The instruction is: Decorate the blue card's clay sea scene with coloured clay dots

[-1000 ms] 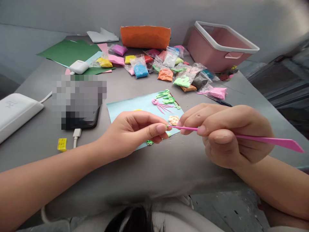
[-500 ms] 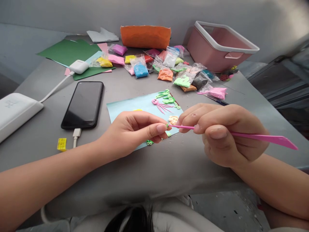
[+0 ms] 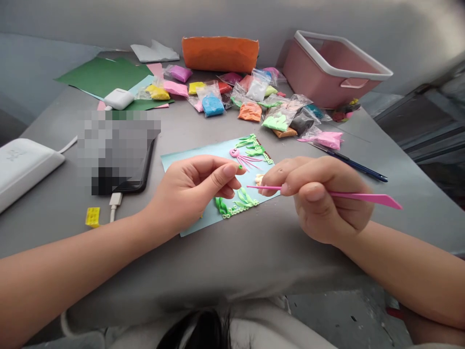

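The single head-worn camera is looking forward and down from above the person's own dark hair [image 3: 203, 329], which is showing at the bottom edge. It is facing across the grey table [image 3: 225, 261] toward the far side, where the pink basket [image 3: 334, 68] is sitting near the top of the frame. It is working at close range: the left hand [image 3: 189, 191] and the right hand [image 3: 319, 198], which is gripping a pink tool [image 3: 363, 198], are filling the middle, with both forearms coming in from the lower corners. The wide lens is bending the table's edges.
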{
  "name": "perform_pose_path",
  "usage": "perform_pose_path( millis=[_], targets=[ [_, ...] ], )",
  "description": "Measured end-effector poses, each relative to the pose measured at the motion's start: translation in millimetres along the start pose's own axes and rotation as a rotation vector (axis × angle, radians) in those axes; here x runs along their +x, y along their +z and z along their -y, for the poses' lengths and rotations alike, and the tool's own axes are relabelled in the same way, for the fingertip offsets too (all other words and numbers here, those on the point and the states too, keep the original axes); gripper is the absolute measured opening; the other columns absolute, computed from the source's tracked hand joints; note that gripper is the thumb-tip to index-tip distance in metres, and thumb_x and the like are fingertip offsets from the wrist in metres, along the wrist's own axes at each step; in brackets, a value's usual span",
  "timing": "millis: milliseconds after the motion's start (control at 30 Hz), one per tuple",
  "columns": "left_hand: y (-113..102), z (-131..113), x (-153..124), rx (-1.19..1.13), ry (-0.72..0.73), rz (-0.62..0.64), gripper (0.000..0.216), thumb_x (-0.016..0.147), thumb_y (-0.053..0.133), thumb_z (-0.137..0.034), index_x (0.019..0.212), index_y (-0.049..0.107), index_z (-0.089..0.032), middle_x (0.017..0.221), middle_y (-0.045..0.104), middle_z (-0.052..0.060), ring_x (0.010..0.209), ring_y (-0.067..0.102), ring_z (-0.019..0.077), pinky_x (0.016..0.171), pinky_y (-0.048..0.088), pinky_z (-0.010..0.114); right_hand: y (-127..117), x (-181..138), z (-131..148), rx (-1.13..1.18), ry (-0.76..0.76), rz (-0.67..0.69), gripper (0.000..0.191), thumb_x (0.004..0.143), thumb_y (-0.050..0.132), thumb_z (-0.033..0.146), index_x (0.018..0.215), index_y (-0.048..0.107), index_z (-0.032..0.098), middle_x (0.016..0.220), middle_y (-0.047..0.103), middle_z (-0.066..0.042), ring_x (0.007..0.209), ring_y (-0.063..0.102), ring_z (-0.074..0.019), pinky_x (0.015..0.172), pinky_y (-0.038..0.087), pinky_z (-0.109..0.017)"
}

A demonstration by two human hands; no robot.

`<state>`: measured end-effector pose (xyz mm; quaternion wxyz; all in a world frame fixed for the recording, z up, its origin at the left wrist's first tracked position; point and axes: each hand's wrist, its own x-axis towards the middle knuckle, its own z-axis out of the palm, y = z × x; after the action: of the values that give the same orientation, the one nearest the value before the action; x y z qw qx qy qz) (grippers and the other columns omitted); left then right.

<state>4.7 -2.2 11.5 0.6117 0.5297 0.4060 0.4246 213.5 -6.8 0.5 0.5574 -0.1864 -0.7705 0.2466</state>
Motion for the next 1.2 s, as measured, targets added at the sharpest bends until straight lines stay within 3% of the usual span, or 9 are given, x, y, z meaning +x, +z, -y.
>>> perform_pose_path(
  millis=[100,367,867,1033,1200],
  targets=[
    [-0.8,-0.2,-1.8,0.048,0.020,0.029,0.024,0.087,0.076,-0.044,0.086,0.078,-0.020,0.073,0.075,-0.003,0.069,0.070,0.0083,0.068,0.061,0.016,0.9,0.5,-2.3,-0.028,-0.052,-0.085,0.017,0.102,0.056,0.026,0.091,0.067,0.020,0.073,0.064,-0.002,0.072,0.070,-0.0178,0.062,0.058,-0.033],
    [-4.1,0.3,-3.3,0.145,0.071,0.108,0.025,0.091,0.071,-0.044,0.086,0.076,-0.020,0.077,0.075,-0.001,0.070,0.069,0.0102,0.068,0.059,0.019,0.3,0.6,-1.7,-0.064,-0.037,-0.050,0.016,0.103,0.055,0.028,0.093,0.066,0.021,0.078,0.067,-0.001,0.074,0.071,-0.0163,0.064,0.059,-0.032],
    [-1.6,-3.7,-4.0,0.207,0.034,0.096,0.031,0.088,0.072,-0.050,0.084,0.077,-0.020,0.079,0.077,0.004,0.070,0.072,0.0165,0.069,0.061,0.026,1.7,0.8,-2.7,-0.120,-0.037,-0.053,0.015,0.103,0.054,0.029,0.094,0.065,0.024,0.076,0.067,-0.001,0.070,0.071,-0.0173,0.063,0.059,-0.033],
    [-1.1,-2.7,-3.8,0.174,0.043,0.081,0.033,0.088,0.071,-0.052,0.089,0.077,-0.019,0.081,0.077,0.004,0.073,0.072,0.0155,0.071,0.062,0.025,0.3,0.9,-3.0,-0.005,-0.057,-0.062,0.017,0.102,0.054,0.024,0.090,0.065,0.019,0.073,0.064,-0.002,0.071,0.071,-0.0174,0.063,0.059,-0.032],
    [-1.2,-1.7,-2.3,0.120,0.098,-0.050,0.030,0.093,0.067,-0.048,0.094,0.076,-0.019,0.079,0.073,0.001,0.072,0.069,0.0115,0.072,0.061,0.021,-3.6,-0.5,-4.2,0.042,0.065,0.144,0.022,0.101,0.050,0.020,0.082,0.061,0.018,0.068,0.061,-0.003,0.061,0.063,-0.0149,0.056,0.054,-0.030]
  ],
)
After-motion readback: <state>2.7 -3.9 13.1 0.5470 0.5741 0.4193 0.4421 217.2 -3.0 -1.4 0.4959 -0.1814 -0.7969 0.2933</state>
